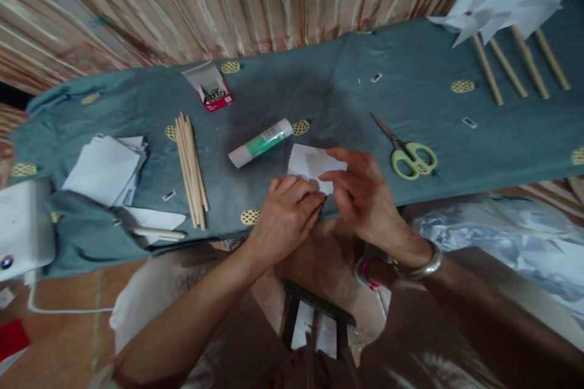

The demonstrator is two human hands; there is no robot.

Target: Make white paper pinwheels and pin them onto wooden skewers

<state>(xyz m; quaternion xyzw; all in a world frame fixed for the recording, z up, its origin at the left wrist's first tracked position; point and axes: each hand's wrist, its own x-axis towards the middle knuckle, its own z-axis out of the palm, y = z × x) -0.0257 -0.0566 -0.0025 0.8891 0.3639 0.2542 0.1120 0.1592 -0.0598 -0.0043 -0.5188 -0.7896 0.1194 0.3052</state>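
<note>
A small white sheet of paper (305, 157) lies at the near edge of the cloth-covered table, between my two hands. My left hand (289, 209) is closed over its near left part, the fingers curled down on the paper. From the right, my right hand (362, 191) grips the paper's right side, thumb and forefinger bent onto it. A glue stick (261, 143) with a green label lies just beyond my left hand. To the right of my right hand are scissors (406, 152) with light green handles, their blades pointing away.
Wooden sticks (189, 170) and a stack of white paper squares (107, 167) lie left. Behind them stands an open red box of metal pins (213, 94). Several paper pinwheels (497, 9) on sticks rest far right. A white device (25, 228) sits at the left edge.
</note>
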